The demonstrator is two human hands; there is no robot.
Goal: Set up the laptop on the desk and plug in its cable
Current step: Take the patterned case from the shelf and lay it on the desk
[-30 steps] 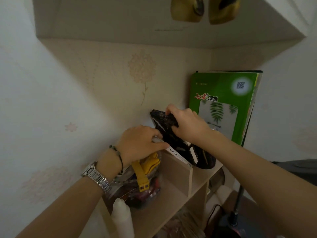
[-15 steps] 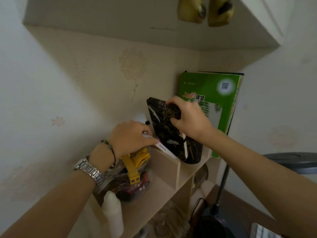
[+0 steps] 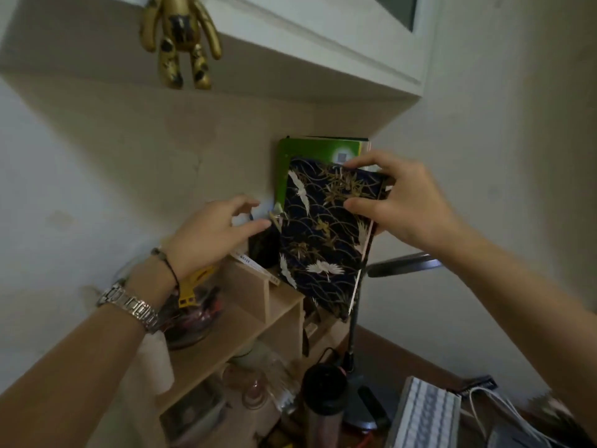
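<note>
My right hand [image 3: 400,202] grips the top right corner of a dark notebook with a gold and white crane pattern [image 3: 323,240]. The notebook stands tilted on top of a small wooden shelf unit [image 3: 258,305], in front of a green book [image 3: 310,150]. My left hand [image 3: 213,231], with a metal watch on its wrist, hovers with fingers apart just left of the notebook and holds nothing. No laptop is visible. White cables [image 3: 504,412] lie at the bottom right beside a white keyboard [image 3: 426,415].
A gold bear figure [image 3: 181,40] hangs from the cabinet above. A desk lamp [image 3: 355,324] stands right of the shelf, with a black tumbler [image 3: 324,402] in front. Yellow-strapped clutter [image 3: 193,295] and a white bottle [image 3: 155,360] fill the shelf's left side.
My right hand has lifted the patterned notebook up and to the right, turning its cover toward me. My left hand has let go and opened. The view has tilted and pulled back.
</note>
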